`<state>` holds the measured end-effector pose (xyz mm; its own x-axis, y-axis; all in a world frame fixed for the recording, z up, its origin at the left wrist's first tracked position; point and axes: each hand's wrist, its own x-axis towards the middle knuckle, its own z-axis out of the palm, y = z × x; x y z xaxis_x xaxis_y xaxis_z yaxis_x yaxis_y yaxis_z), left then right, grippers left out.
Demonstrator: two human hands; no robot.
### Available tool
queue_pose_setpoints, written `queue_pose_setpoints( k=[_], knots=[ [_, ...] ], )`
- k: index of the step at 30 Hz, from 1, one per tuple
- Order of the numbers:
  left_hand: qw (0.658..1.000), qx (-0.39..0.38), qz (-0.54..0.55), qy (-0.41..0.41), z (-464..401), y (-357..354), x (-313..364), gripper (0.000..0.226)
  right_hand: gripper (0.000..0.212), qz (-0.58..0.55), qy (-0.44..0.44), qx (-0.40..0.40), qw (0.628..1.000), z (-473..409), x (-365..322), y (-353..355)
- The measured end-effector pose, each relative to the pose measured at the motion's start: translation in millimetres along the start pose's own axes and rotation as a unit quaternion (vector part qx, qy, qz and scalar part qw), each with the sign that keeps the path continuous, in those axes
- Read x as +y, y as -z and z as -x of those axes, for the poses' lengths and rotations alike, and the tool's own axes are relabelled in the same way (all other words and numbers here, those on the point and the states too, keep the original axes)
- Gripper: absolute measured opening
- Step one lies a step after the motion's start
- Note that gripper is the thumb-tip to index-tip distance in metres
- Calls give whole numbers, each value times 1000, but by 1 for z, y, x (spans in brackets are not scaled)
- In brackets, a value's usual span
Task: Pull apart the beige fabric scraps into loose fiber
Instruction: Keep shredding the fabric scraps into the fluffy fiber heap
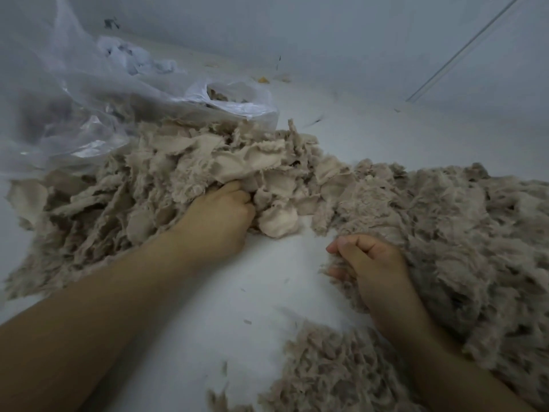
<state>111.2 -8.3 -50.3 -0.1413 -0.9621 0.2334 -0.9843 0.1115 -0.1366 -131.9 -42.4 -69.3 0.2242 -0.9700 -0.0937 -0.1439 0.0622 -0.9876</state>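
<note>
Scraps [190,171] of beige fabric lie heaped at the left on the white surface [237,292], just before a clear plastic bag [89,114]. The left hand [218,217] digs into that heap, fingers curled round scraps. The right hand [371,266] is curled, pinching loose fiber [445,221] at the right-hand pile's edge.

Bare white surface [237,292] between scrap heap [142,185], fiber pile [445,233].

You are in a plain work room. A white table [237,292] sits by bare walls [356,40]. Big plastic bags [74,99] lie beside cloth piles [166,173].
</note>
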Motion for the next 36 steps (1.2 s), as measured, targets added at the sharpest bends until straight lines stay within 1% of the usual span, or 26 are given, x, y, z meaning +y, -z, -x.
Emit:
queue_pose_setpoints(
  k=[1, 3, 4, 5, 7, 9, 12, 14, 19, 20, 22, 27, 30, 32, 33, 34, 36],
  knots=[
    [999, 37, -4, -19, 1, 1, 3, 14, 32, 2, 2, 2, 1000, 0, 0, 0],
    [987, 139, -9, -78, 1, 2, 18, 14, 30, 1, 6, 1, 1000, 1, 0, -1],
    [978, 175, -15, -116, -1, 1, 27, 16, 30, 0, 6, 0, 1000, 1, -1, -2],
    [969, 190, -25, -157, -6, -1, 36, 21, 31, -2, 5, -1, 1000, 2, -1, -2],
    [953, 179, -58, -237, -20, -6, 46, 34, 32, -7, 6, -5, 1000, 2, -2, -3],
    [953, 126, -68, -269, -35, -8, 49, 39, 33, -3, 7, -1, 1000, 1, -2, -3],
    [969, 12, -38, -242, -52, -17, 42, 47, 31, 12, 5, 4, 1000, 2, 0, -2],
    [973, -19, -5, -229, -58, -25, 33, 50, 29, 17, -1, 4, 1000, 2, 1, -1],
    [964, 15, 118, -236, -45, -28, 3, 38, 25, 19, 0, 3, 1000, 1, 2, -1],
    [964, 11, 136, -229, -41, -29, -6, 37, 26, 20, 0, 4, 1000, 0, 2, -1],
    [965, -6, 149, -217, -33, -30, -23, 44, 28, 24, 2, 5, 1000, 0, 3, 0],
    [967, -39, 127, -216, -33, -31, -51, 65, 27, 27, 8, 10, 1000, -1, 4, -1],
    [966, -26, 146, -210, -40, -33, -59, 72, 31, 14, 2, 20, 1000, -2, 3, -5],
    [969, -48, 136, -202, -41, -33, -62, 75, 33, 10, 0, 20, 1000, -1, 3, -5],
    [971, -53, 120, -202, -41, -31, -62, 73, 33, 7, -1, 20, 1000, -1, 3, -5],
    [972, -48, 100, -205, -42, -31, -61, 65, 34, 5, 0, 18, 1000, -1, 3, -5],
    [974, -5, 52, -221, -41, -26, -53, 48, 35, 3, -1, 14, 1000, -1, 2, -5]
  ],
)
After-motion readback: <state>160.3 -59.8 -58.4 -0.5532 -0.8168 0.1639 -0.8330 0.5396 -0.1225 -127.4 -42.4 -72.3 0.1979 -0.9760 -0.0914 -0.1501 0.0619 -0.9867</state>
